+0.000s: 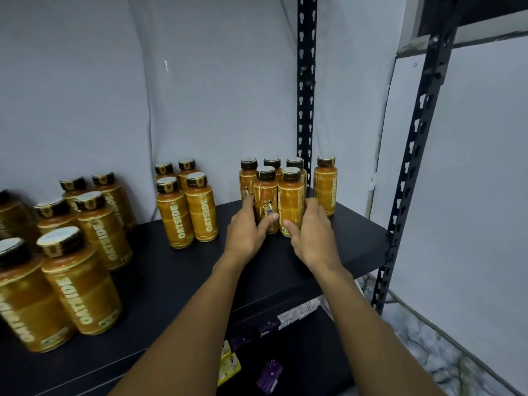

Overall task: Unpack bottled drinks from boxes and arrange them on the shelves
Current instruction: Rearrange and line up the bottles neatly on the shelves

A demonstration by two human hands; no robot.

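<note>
Amber bottle cluster [290, 201] (five, upright, touching) sits clasped between both hands. The left hand [247, 227] curls round its left flank and the right hand [313, 232] round its right, thumbs on the front. A lone bottle [325, 185] stands just right of the right hand, and a group of four [185, 210] stands left of the left hand. All are on the black shelf [171, 281].

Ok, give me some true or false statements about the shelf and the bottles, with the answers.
1. The left hand and the right hand both hold the cluster of bottles on the shelf. True.
2. The bottles lie on their sides. False: they stand upright.
3. A lone bottle stands just right of the cluster. True.
4. The shelf is white. False: it is black.
</note>
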